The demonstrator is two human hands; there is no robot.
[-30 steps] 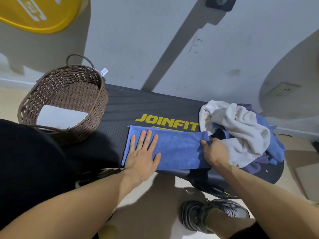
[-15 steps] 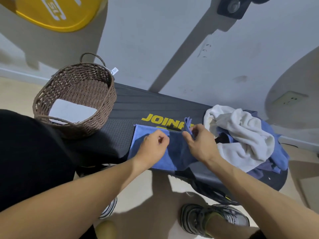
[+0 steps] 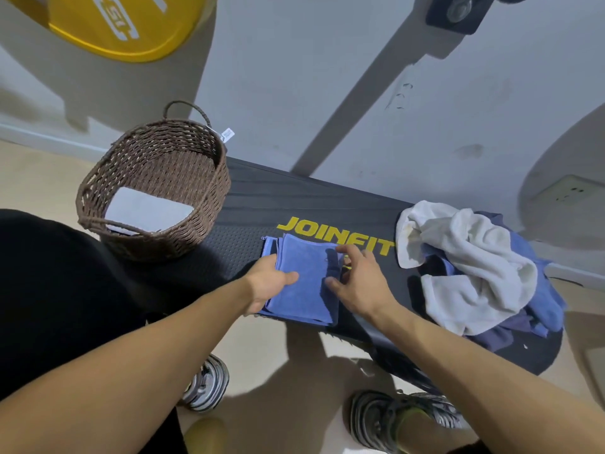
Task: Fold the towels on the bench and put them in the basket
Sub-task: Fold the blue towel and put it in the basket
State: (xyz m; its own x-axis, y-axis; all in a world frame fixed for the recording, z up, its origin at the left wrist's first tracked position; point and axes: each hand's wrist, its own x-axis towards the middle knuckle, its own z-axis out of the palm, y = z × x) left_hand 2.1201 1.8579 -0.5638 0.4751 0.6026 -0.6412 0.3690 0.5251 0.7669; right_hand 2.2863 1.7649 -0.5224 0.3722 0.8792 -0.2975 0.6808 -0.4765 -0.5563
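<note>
Woven brown wicker basket (image 3: 157, 188), already holding one folded white towel (image 3: 147, 211), stands left on the black bench (image 3: 327, 204). The folded blue towel (image 3: 304, 283) is gripped by the left hand (image 3: 268, 286), apparently for lifting; the right hand (image 3: 357, 283) is spread loosely on its right edge. An unfolded white-and-blue towel pile (image 3: 471, 267) is left far right.

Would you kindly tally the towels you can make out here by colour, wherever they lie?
Blue, folded towel under both hands on the bench: 1
White: 2, one folded white towel in the basket and one crumpled white towel on the pile
Blue fabric in the pile: at least 1, exact number hidden
Total: at least 4
</note>
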